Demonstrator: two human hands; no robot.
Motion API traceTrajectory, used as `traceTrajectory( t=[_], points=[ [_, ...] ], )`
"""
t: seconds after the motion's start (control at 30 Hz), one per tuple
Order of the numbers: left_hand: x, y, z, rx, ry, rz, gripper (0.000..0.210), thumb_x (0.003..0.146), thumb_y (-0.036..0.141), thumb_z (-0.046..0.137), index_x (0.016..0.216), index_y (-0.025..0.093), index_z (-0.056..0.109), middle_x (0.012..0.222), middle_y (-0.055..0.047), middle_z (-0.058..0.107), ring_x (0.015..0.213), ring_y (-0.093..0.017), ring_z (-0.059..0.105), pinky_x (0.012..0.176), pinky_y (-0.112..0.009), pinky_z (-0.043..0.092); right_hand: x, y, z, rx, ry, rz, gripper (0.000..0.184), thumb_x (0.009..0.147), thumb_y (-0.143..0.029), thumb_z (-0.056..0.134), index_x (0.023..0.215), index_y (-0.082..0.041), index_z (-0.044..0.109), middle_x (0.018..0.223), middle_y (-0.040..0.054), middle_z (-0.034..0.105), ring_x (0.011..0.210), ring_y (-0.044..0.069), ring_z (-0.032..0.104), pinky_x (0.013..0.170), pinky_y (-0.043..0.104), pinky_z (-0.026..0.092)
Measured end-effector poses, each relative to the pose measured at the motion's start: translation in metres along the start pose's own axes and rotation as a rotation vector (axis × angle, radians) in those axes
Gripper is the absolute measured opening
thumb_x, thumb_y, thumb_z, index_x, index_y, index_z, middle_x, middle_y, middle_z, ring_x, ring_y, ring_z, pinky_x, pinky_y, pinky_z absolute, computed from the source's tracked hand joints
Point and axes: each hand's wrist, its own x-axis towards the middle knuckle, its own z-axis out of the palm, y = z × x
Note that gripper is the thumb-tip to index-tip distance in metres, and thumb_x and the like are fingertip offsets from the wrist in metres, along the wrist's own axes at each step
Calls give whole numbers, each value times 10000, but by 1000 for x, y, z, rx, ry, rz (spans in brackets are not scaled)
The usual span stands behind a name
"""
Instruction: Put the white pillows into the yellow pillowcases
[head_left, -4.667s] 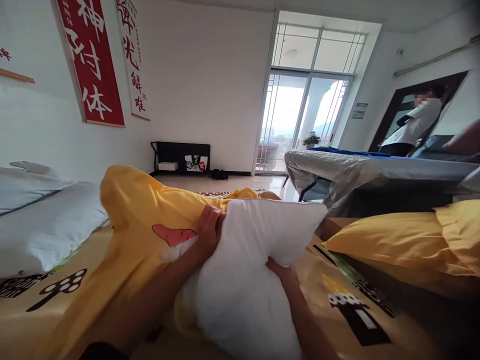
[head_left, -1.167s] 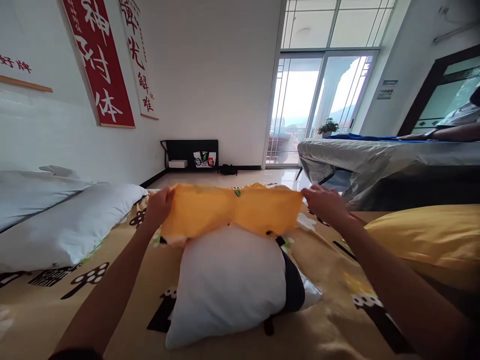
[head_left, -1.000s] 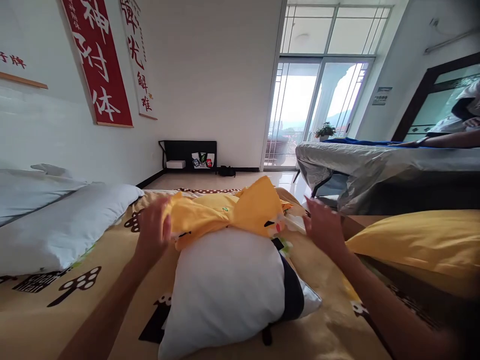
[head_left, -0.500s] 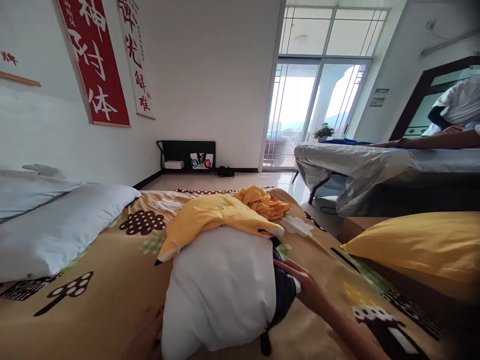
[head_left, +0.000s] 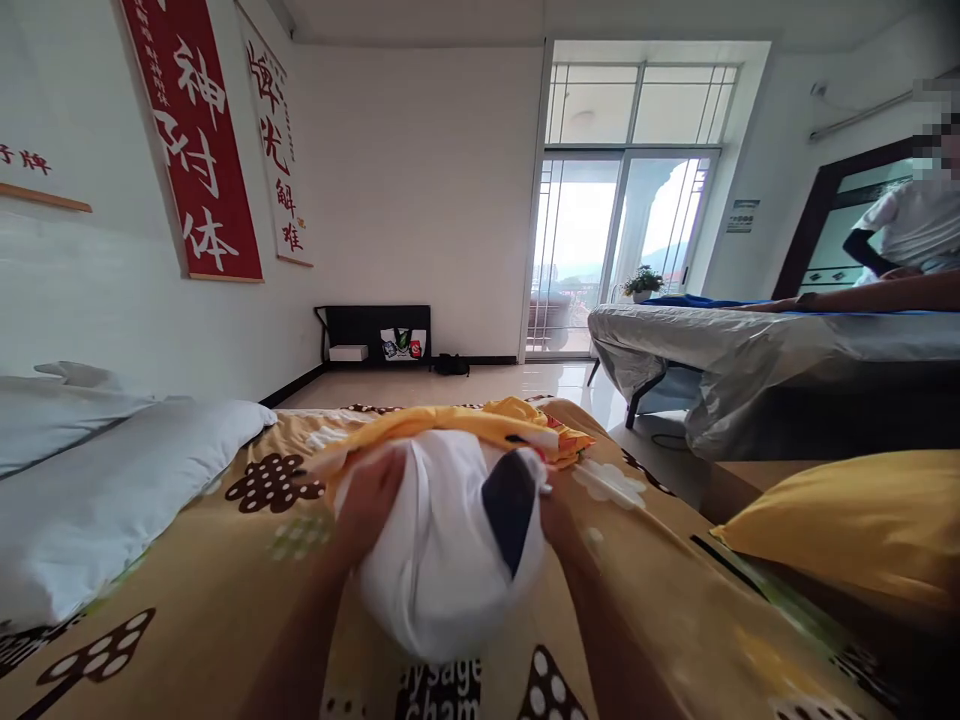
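A soft, full white and navy cloth bundle (head_left: 450,560) sits in front of me on the patterned bedspread, between my two hands. My left hand (head_left: 371,500) is closed on its upper left side, blurred by motion. At the upper right, beside the navy patch, my right hand (head_left: 553,505) grips the bundle's edge, with its fingers partly hidden. Just behind lies a yellow cloth (head_left: 427,418) with dark tips, largely covered by the bundle. The bundle's exact kind is unclear.
White pillows (head_left: 157,480) lie along the left wall. To the right, a yellow cushion (head_left: 862,520) rests on a cardboard box. Beyond stands a plastic-covered table (head_left: 720,330), with a person (head_left: 911,230) behind it. A low black shelf (head_left: 375,322) is at the far wall.
My left hand has come up from the lower left onto the bundle. The bundle is now gathered and turned, farther from me. The yellow cloth looks flatter, and the view has tilted up.
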Motion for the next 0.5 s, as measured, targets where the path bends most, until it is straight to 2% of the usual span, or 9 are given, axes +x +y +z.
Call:
traceTrajectory(
  t=[0.1,0.13,0.17,0.23,0.3,0.37,0.5],
  points=[
    [-19,-14,23,61,-484,-26,431,936,448,392,642,182,559,668,-58,668,629,-182,579,612,-286,394,-5,8,35,68,-271,-9,212,743,-312,518,563,-226,449,585,-12,486,597,143,419,544,270,404],
    [-25,-17,27,72,-589,-25,424,933,433,401,625,181,549,655,-53,667,606,-174,569,591,-278,369,-7,12,44,94,-364,-5,233,720,-307,534,532,-220,428,548,-32,448,555,121,382,499,250,359],
    [-30,-17,30,78,-643,-25,415,932,419,403,623,181,544,654,-48,664,601,-169,563,587,-274,356,-10,15,50,119,-436,3,258,710,-307,540,511,-213,404,525,-49,407,530,102,342,472,237,315],
    [-36,-11,31,75,-611,-42,390,942,405,386,665,186,552,688,-45,660,634,-174,565,620,-276,361,-13,21,55,163,-519,21,305,722,-314,534,503,-204,352,519,-68,336,525,77,276,463,225,256],
    [-39,-1,34,36,-488,-75,360,953,401,363,735,193,560,746,-48,656,689,-184,574,667,-282,377,-14,24,54,192,-557,36,325,739,-317,534,514,-199,330,536,-75,301,540,67,248,469,219,238],
    [-41,8,40,-39,-394,-103,330,951,398,354,763,199,536,745,-44,634,694,-182,567,672,-282,380,-14,22,50,192,-593,55,324,732,-299,559,515,-193,343,542,-80,288,544,63,241,461,212,228],
    [-47,11,59,-116,-322,-156,355,928,492,355,737,210,455,662,-19,556,622,-174,523,616,-277,359,-16,11,45,58,-660,94,290,708,-229,616,524,-182,397,540,-85,324,538,59,271,453,201,246]
  ],
)
